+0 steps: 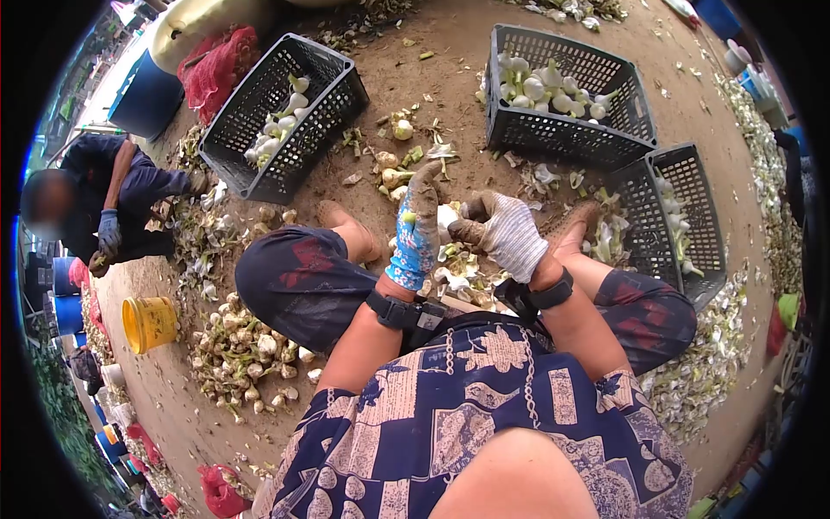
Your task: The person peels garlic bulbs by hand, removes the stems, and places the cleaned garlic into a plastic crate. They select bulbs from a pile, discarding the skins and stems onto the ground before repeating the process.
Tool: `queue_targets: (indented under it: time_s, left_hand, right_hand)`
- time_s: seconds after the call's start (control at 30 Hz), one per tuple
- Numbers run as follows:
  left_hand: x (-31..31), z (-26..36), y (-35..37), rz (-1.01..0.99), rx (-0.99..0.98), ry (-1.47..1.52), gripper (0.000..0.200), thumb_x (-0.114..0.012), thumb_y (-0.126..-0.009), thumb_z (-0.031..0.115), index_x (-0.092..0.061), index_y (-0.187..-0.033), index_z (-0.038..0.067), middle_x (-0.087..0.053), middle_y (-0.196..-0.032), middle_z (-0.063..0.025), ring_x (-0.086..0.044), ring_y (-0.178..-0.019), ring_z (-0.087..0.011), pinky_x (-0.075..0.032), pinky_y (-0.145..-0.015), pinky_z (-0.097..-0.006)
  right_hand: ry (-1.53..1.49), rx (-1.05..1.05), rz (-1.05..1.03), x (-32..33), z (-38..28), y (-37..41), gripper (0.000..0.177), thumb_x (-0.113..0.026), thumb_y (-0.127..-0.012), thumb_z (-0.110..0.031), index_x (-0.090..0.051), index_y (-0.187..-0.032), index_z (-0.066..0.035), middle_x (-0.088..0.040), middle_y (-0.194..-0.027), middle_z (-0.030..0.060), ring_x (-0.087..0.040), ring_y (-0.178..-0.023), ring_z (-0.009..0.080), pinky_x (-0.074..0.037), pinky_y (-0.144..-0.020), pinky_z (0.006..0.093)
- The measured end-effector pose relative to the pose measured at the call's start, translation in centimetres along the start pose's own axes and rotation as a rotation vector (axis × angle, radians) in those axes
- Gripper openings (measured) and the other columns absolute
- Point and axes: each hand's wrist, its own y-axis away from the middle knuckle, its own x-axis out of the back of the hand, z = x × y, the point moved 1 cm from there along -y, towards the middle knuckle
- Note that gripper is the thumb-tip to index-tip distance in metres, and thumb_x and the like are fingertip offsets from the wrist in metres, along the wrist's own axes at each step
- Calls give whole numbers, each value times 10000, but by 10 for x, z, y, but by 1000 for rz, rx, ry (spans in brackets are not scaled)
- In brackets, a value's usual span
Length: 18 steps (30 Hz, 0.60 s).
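Note:
My left hand (417, 229), in a blue floral glove with soiled fingertips, is closed round the stem side of a white garlic bulb (447, 221); a pale green bit shows at the glove's outer side. From the right, my right hand (510, 233), in a grey-white striped glove with brown fingertips, pinches at the same bulb. Peelings and pale bulbs (454, 278) lie on the ground below both hands. Just beyond my left hand are unpeeled bulbs with stems (393, 177).
Black crates with white bulbs stand ahead-left (290, 117), ahead-right (566, 130) and right (674, 221). A bulb heap (246, 355) and yellow bucket (150, 324) are at left. A seated person (112, 195) is farther left. My bent legs flank the work area.

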Motion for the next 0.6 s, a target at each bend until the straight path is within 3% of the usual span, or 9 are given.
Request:
queue_targets:
  time_s: [0.13,0.17,0.2,0.3,0.33,0.43,0.47,0.53,0.6]
  left_hand:
    - [-5,17,4,-60,-45,-204,487,-421,-950,379,-434,-1279,19,-511,-1182,-89,-484,-1073,-173,-391,-927,-308]
    - [-2,14,3,-130,-393,-561,490,-445,-941,369,-427,-1280,14,-478,-1253,-104,-442,-1160,-190,-353,-986,-325]
    - [0,7,3,-132,-390,-560,490,-445,-941,369,-427,-1280,14,-478,-1253,-104,-442,-1160,-190,-353,-986,-325]
    - [9,-14,0,73,335,576,676,-733,-751,218,-387,-1296,16,-450,-1276,-84,-460,-1131,-168,-383,-951,-289]
    - [12,-17,-1,74,335,576,676,-733,-751,218,-387,-1296,16,-450,-1276,-84,-460,-1131,-168,-383,-951,-289]
    - [12,-12,-3,-90,-342,-646,849,-788,-669,203,-313,-1348,20,-456,-1257,-81,-509,-1049,-186,-406,-911,-279]
    - [8,-5,-2,-92,-343,-645,849,-788,-669,203,-313,-1348,20,-456,-1257,-81,-509,-1049,-186,-406,-911,-279]
    - [-3,13,2,-35,-384,-593,506,-493,-898,354,-463,-1233,-24,-551,-1120,-195,-526,-1061,-311,-397,-926,-355]
    - [-5,20,2,-62,-294,-568,499,-470,-907,352,-462,-1229,-29,-556,-1098,-212,-541,-1019,-328,-418,-881,-373]
  right_hand:
    - [-423,-254,-143,4,-1,4,264,-696,-795,-234,-601,-842,8,-602,-662,40,-568,-542,98,-460,-492,231]
    - [-469,-276,-183,3,4,3,253,-647,-839,-228,-622,-898,17,-620,-695,47,-587,-551,93,-481,-493,224]
    - [-470,-280,-181,2,6,2,253,-647,-839,-228,-622,-898,17,-620,-695,47,-587,-551,93,-481,-493,224]
    - [-499,-216,-199,2,3,3,247,-598,-867,-211,-612,-947,21,-637,-721,69,-600,-583,116,-494,-528,253]
    - [-498,-216,-201,1,5,3,247,-598,-867,-211,-612,-947,21,-637,-721,69,-600,-583,116,-494,-528,253]
    - [-31,60,-99,-7,7,6,226,-603,-839,-216,-615,-959,-25,-641,-738,130,-637,-680,217,-489,-604,335]
    - [-31,59,-98,-8,5,6,226,-603,-839,-216,-615,-959,-25,-641,-738,130,-637,-680,217,-489,-604,335]
    - [246,96,-61,-8,3,7,192,-609,-826,-164,-629,-928,-3,-636,-748,149,-641,-661,238,-491,-579,342]
    - [250,72,-48,-11,7,9,184,-607,-816,-165,-638,-904,-6,-630,-727,164,-637,-664,274,-489,-581,352]
